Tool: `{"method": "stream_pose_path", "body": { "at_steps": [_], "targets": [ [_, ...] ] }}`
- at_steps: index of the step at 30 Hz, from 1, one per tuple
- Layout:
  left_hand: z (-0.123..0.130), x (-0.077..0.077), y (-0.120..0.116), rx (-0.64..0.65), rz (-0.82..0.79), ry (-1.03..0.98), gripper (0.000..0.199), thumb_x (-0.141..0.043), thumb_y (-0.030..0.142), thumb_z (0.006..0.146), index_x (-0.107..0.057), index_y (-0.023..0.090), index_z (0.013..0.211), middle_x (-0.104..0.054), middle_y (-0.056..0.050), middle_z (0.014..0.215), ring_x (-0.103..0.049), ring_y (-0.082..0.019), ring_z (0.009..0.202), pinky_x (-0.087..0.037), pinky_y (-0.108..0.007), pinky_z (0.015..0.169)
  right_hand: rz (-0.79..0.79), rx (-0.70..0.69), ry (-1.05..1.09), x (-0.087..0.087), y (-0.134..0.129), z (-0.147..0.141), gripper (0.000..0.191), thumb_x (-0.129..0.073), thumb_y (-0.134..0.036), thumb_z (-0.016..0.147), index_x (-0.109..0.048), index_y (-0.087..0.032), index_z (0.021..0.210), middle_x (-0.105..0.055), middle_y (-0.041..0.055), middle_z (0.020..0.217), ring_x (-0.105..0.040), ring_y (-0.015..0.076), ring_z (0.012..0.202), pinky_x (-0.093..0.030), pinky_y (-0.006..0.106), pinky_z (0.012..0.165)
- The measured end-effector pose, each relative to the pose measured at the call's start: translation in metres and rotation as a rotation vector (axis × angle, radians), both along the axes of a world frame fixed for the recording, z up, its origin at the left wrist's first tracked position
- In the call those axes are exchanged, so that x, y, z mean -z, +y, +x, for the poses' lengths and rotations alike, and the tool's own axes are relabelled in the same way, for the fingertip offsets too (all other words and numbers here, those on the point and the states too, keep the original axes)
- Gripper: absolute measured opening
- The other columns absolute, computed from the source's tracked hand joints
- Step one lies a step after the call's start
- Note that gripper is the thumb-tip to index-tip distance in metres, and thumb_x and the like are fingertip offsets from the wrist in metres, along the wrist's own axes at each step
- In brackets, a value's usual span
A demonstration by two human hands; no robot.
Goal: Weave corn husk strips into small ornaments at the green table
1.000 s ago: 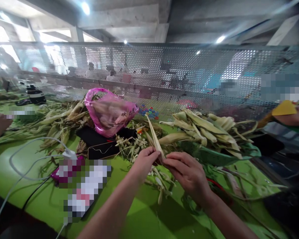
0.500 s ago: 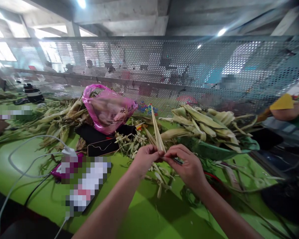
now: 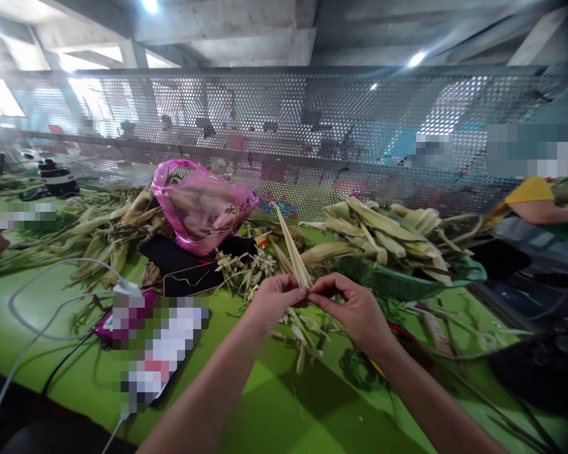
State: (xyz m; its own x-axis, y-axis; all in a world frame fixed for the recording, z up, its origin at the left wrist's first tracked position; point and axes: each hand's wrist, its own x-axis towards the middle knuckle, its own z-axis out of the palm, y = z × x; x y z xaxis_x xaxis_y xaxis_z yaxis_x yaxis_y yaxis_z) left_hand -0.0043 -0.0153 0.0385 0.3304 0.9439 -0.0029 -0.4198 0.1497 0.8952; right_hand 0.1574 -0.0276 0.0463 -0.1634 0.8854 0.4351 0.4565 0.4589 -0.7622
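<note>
A pale, pointed corn husk (image 3: 291, 249) stands up between my hands, its tip leaning left. My left hand (image 3: 277, 302) pinches its lower end between thumb and fingers. My right hand (image 3: 350, 306) is pinched at the same base, its fingertips touching those of the left. Just below and behind my hands lie thin husk strips (image 3: 305, 337) on the green table (image 3: 274, 403). A heap of small cut husk pieces (image 3: 246, 271) sits to the left behind my left hand.
Dried husks (image 3: 373, 227) fill a green basket (image 3: 411, 282) at the right. Left of centre are a pink plastic bag (image 3: 199, 205), a purple power strip (image 3: 127, 318) with white cables and a phone (image 3: 170, 353). A mesh screen (image 3: 265, 113) runs behind. Another person's arm (image 3: 534, 205) shows at right.
The husk's tip has tilted further left, and my right hand has closed in against the left at its base. The whole view has shifted slightly.
</note>
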Motion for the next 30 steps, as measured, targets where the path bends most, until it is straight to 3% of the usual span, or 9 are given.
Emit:
{"method": "stream_pose_path", "body": {
  "at_steps": [6, 9, 25, 30],
  "targets": [
    [0.0008, -0.0009, 0.0006, -0.028, -0.094, -0.04, 0.037, -0.086, 0.033, 0.046, -0.062, 0.011, 0.063, -0.061, -0.001, 0.06, -0.053, -0.007, 0.053, -0.044, -0.021, 0.058, 0.239, -0.105, -0.046, -0.0025, 0.0001, 0.0026, 0.004, -0.065, -0.024, 0.08, -0.067, -0.021, 0.081, -0.065, 0.0028, 0.078, -0.062, 0.0173, 0.075, -0.051, 0.03, 0.068],
    [0.0016, 0.0005, 0.0016, -0.025, -0.103, -0.069, 0.035, -0.086, 0.031, 0.046, -0.061, 0.011, 0.062, -0.06, -0.001, 0.059, -0.052, -0.006, 0.053, -0.043, -0.021, 0.058, 0.304, -0.131, -0.121, -0.0026, 0.0004, 0.0043, 0.007, -0.063, -0.02, 0.082, -0.069, -0.023, 0.085, -0.065, 0.0036, 0.083, -0.062, 0.0175, 0.077, -0.051, 0.03, 0.07],
    [-0.0003, 0.0071, 0.001, 0.011, -0.14, -0.083, 0.027, -0.08, 0.024, 0.056, -0.06, 0.011, 0.068, -0.059, 0.0, 0.066, -0.052, -0.006, 0.055, -0.045, -0.022, 0.064, 0.371, -0.056, -0.29, -0.0034, -0.0018, 0.0057, 0.007, -0.06, -0.023, 0.085, -0.067, -0.022, 0.084, -0.065, 0.0031, 0.082, -0.063, 0.0169, 0.077, -0.051, 0.028, 0.072],
    [0.0006, 0.0048, -0.0002, 0.026, -0.092, -0.051, 0.027, -0.08, 0.027, 0.056, -0.065, 0.009, 0.07, -0.061, -0.003, 0.07, -0.054, -0.007, 0.06, -0.045, -0.021, 0.065, 0.294, -0.025, -0.338, -0.0042, -0.0016, 0.006, 0.012, -0.055, -0.027, 0.088, -0.064, -0.021, 0.084, -0.063, 0.0046, 0.084, -0.061, 0.0178, 0.078, -0.049, 0.029, 0.071]
  ]
}}
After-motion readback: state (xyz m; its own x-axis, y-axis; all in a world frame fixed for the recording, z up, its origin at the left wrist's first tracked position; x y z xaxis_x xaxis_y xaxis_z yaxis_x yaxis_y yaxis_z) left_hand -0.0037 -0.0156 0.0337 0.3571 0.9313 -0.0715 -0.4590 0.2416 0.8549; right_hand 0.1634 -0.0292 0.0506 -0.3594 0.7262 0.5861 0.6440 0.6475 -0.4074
